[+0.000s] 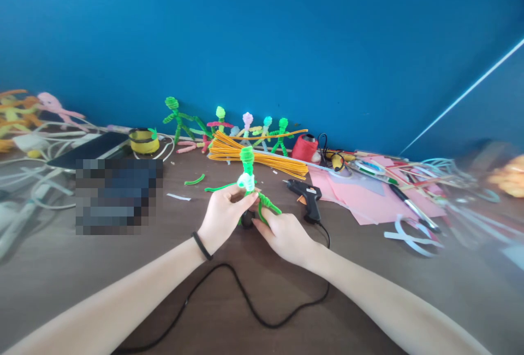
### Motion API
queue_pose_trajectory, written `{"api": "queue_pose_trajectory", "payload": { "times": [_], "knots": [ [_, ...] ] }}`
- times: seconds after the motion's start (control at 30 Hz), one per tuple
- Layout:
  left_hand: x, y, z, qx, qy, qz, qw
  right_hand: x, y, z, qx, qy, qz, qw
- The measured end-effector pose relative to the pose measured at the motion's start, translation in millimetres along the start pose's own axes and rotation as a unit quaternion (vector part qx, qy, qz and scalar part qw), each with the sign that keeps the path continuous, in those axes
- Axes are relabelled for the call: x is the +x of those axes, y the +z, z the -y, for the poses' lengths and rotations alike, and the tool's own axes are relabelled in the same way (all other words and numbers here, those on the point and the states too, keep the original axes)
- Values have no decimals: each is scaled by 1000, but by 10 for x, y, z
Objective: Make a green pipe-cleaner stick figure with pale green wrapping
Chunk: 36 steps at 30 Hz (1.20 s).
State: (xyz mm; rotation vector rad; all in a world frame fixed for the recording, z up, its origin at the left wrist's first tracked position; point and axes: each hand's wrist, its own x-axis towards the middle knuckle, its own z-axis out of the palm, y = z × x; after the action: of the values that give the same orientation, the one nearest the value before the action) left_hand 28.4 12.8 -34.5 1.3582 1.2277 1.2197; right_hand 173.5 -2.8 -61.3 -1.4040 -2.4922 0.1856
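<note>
Between my hands, above the table, is an upright green pipe-cleaner figure (247, 163) with a paler green band below its head. My left hand (223, 210), with a black band at the wrist, pinches its body from the left. My right hand (286, 235) is closed at the figure's lower right, where a bent green limb (269, 204) sticks out over the fingers. A dark round thing (247, 218) shows between the hands; I cannot make out what it is. Loose green pipe-cleaner pieces (194, 180) lie on the table beyond my left hand.
A black glue gun (307, 197) lies right of my hands, its cord (245, 295) looping in front. Behind are a bundle of orange pipe cleaners (254, 153) and several finished figures (176, 118). Pink paper (368, 202) lies right; a blurred-out dark object (123, 197) is left.
</note>
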Motion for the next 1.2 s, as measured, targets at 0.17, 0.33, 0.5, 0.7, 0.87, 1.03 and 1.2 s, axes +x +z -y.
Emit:
{"api": "queue_pose_trajectory", "payload": {
  "times": [0.17,0.33,0.5,0.7,0.87,1.03,1.2],
  "knots": [
    [-1,-50,26,178,84,-16,980,1,-35,-1,44,11,-8,999],
    [-16,-75,34,294,155,-1,943,-1,-67,-19,70,-1,-40,997],
    [6,-72,44,290,181,52,938,28,-125,-81,125,26,-104,986],
    [51,-82,43,113,75,119,984,77,-176,-168,227,76,-165,957],
    [56,-74,48,-64,-20,145,987,91,-182,-206,275,70,-159,946],
    [52,-54,49,-206,-68,131,967,93,-87,-227,282,53,-102,953],
    [51,-21,43,-260,-92,117,954,62,25,-154,200,20,-62,978]
  ]
}}
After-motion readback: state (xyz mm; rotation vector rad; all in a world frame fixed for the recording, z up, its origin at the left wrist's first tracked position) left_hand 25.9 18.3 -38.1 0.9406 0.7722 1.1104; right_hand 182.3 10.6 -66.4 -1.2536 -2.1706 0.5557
